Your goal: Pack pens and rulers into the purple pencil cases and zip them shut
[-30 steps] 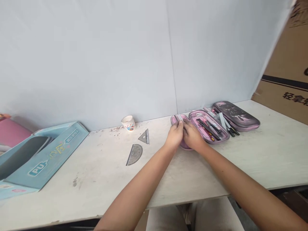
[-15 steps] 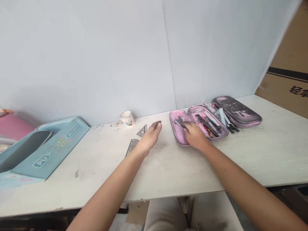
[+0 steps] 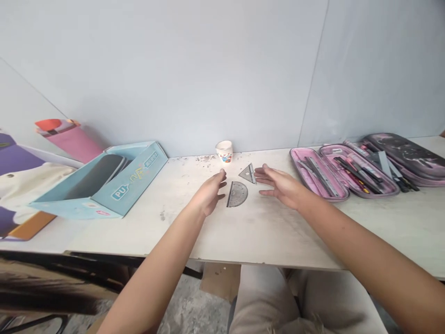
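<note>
Off-white, smudged tabletop (image 3: 205,236) meets pale grey wall (image 3: 194,69) | hands (image 3: 207,194) (image 3: 282,188) spread, flanking grey see-through semicircular protractor (image 3: 238,194) and triangular set square (image 3: 246,175) | surface stretches left to light-blue cardboard box (image 3: 127,202), down to front edge (image 3: 250,262) | open pink pencil case (image 3: 307,180) at right

L hand (image 3: 209,191), R hand (image 3: 283,186) (palms inward) flank protractor (image 3: 238,194) nr set sq. (image 3: 247,174)
</note>
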Available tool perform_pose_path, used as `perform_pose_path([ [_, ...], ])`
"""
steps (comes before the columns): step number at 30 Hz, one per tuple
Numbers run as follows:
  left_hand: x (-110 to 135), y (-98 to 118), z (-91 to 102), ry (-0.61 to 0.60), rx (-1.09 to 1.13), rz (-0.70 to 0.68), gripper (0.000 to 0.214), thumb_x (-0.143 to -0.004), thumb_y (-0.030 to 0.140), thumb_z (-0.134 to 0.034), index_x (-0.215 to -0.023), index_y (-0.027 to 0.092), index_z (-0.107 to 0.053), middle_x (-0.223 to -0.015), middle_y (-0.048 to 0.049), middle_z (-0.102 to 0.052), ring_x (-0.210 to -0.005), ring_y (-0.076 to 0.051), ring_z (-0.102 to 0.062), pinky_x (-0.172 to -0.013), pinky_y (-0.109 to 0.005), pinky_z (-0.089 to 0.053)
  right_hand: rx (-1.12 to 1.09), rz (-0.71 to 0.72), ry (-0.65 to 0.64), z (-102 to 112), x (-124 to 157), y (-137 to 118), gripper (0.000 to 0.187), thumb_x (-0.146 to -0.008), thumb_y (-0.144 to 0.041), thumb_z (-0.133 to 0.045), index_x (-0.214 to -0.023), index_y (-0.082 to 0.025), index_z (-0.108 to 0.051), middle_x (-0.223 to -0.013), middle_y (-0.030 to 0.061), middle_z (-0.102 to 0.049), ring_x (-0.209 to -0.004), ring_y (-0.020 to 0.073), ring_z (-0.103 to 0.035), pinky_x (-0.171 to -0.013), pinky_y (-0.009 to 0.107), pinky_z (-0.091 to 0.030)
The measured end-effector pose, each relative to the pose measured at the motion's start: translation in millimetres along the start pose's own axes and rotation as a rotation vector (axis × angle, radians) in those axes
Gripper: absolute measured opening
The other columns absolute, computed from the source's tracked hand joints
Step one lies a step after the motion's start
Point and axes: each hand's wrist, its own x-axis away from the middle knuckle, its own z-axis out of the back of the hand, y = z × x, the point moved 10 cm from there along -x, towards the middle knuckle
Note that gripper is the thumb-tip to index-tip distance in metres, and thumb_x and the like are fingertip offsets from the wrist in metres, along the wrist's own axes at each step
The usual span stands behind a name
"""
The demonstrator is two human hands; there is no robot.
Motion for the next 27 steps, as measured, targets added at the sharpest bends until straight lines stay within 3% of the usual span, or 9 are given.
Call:
perform_pose_path([
  [4,-0.8,-7.7,-6.0,-0.010,0.067,0.046,0.054,-0.078,0.059,-0.045,-0.117,0.022,-0.050,-0.142,-0.0095,-0.033,-0.128,-0.026,-0.032,-0.098,-0.043,-0.036,-0.142,-0.102,0.094,-12.2,-23.7,8.6,0.045,-0.077,-0.059,-0.045,-0.100,-0.022,-0.055,-0.132,0.0088,-0.046,-0.124,0.0241,-0.038,-0.090,0.053,-0.040],
  [8,-0.5,-11.6,-9.8,-0.037,0.087,0.060,0.053,-0.078,0.060,-0.044,-0.116,0.024,-0.052,-0.141,-0.0079,-0.035,-0.128,-0.026,-0.032,-0.099,-0.041,-0.034,-0.123,-0.084,0.171,-12.5,-32.4,15.7,0.040,-0.073,-0.056,-0.052,-0.093,-0.023,-0.057,-0.127,0.0073,-0.049,-0.122,0.0241,-0.039,-0.087,0.047,-0.044],
  [12,-0.1,-15.1,-10.4,-0.032,0.108,0.042,0.049,-0.080,0.056,-0.045,-0.116,0.023,-0.052,-0.139,-0.0083,-0.039,-0.125,-0.026,-0.036,-0.099,-0.039,-0.035,0.011,0.026,0.115,-23.2,-35.1,24.7,0.025,-0.072,-0.030,-0.058,-0.094,-0.019,-0.058,-0.118,0.0078,-0.055,-0.107,0.0193,-0.051,-0.086,0.035,-0.046],
  [15,1.3,-16.8,-18.4,-0.032,0.111,-0.013,0.047,-0.081,0.054,-0.044,-0.111,0.020,-0.055,-0.131,-0.0094,-0.048,-0.120,-0.024,-0.043,-0.098,-0.038,-0.036,0.214,0.095,0.067,-33.1,-33.8,33.3,0.035,-0.068,-0.012,-0.055,-0.103,-0.016,-0.057,-0.113,0.0089,-0.058,-0.089,0.0165,-0.058,-0.083,0.034,-0.046],
  [18,5.3,-10.0,-37.0,-0.064,0.067,-0.123,0.044,-0.082,0.049,-0.045,-0.111,0.017,-0.054,-0.123,-0.0102,-0.055,-0.115,-0.023,-0.048,-0.096,-0.037,-0.037,0.368,0.226,0.028,-36.9,-27.4,24.8,0.041,-0.068,-0.007,-0.047,-0.107,-0.017,-0.057,-0.111,0.0078,-0.060,-0.089,0.0153,-0.058,-0.085,0.034,-0.045],
  [22,11.8,16.8,-66.2,-0.020,-0.102,-0.292,0.042,-0.084,0.042,-0.045,-0.120,0.021,-0.049,-0.132,-0.0071,-0.047,-0.124,-0.022,-0.039,-0.103,-0.036,-0.031,0.444,0.435,0.067,-9.9,-10.2,-14.5,0.044,-0.071,-0.008,-0.042,-0.112,-0.019,-0.054,-0.116,0.0064,-0.058,-0.096,0.0142,-0.056,-0.089,0.033,-0.043],
  [27,13.6,56.1,-139.1,-0.055,-0.355,-0.536,0.041,-0.086,0.038,-0.042,-0.123,0.021,-0.047,-0.140,-0.0075,-0.035,-0.132,-0.019,-0.027,-0.109,-0.036,-0.020,0.547,0.576,0.271,70.6,14.7,-56.5,0.049,-0.072,-0.010,-0.040,-0.120,-0.017,-0.046,-0.120,0.0083,-0.055,-0.108,0.0156,-0.052,-0.094,0.033,-0.040],
])
